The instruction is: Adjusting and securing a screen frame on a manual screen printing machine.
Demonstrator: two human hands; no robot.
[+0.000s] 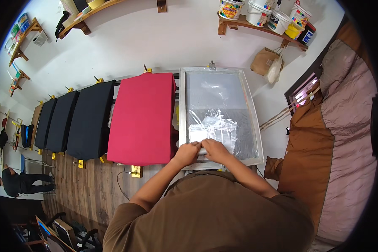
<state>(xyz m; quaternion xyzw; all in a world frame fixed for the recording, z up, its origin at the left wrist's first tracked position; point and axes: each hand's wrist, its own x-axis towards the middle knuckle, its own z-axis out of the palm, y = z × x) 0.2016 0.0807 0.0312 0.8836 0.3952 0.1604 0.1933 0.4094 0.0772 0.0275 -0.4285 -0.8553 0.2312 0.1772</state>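
Note:
A screen-printing frame point(253, 122) with a pale metal rim lies in front of me, its mesh grey and see-through. White ink point(214, 126) is smeared over the lower half of the mesh in streaks and a blocky patch. At the near end of the frame, my left hand point(188, 153) and my right hand point(216, 150) are side by side, fingers curled round a squeegee point(203, 151). Only a small pale part of the squeegee shows between them; its blade is hidden. To the left, beside the frame, lies a red cloth-covered printing board point(143, 117).
Several black-covered boards point(90, 119) continue the row leftward. A metal clamp point(212, 65) sits at the frame's far edge. Ink buckets point(258, 14) stand on a wall shelf. Brown and pinkish fabric point(306, 147) hangs at right. Another person point(23, 182) is at far left.

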